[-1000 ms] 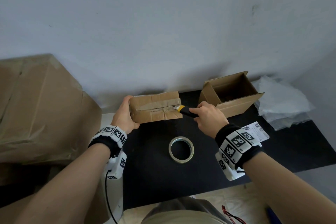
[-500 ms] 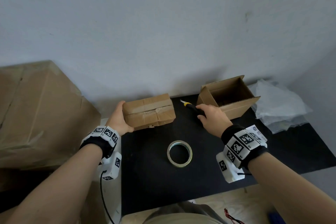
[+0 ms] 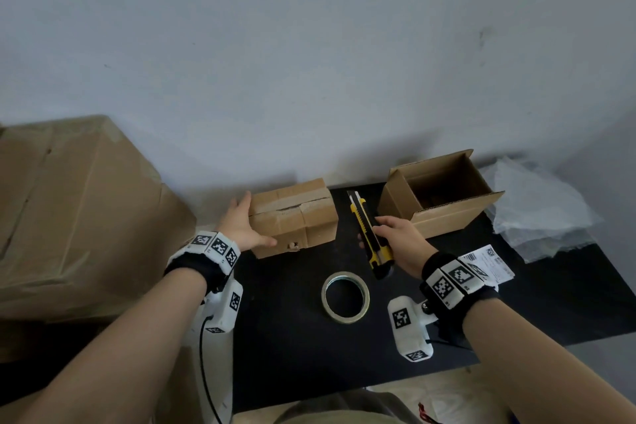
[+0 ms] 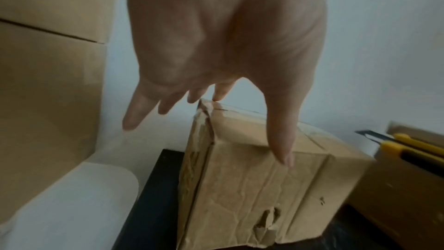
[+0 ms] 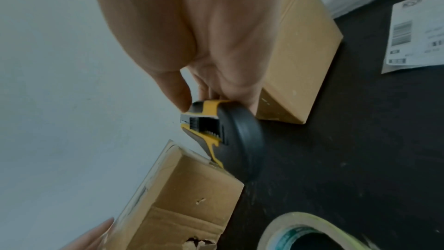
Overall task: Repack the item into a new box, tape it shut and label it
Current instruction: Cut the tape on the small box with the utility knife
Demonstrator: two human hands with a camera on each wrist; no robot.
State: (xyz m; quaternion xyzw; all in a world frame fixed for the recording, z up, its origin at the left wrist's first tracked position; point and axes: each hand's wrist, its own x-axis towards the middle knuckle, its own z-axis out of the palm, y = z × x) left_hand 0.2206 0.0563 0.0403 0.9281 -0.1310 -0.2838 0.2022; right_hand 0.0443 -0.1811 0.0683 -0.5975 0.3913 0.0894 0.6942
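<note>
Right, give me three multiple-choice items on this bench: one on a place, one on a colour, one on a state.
1. Where does the tape roll lie?
A. inside the open box
B. on the black mat, nearer the person than the boxes
C. on the label

2. What colours is the utility knife?
A. yellow and black
B. red
C. all white

3. How is the box on the right?
A. taped shut
B. crushed flat
C. open on top

Key: 1 B, it sits on bare mat; 2 A, yellow body with black grip; 3 C, its flaps stand open.
</note>
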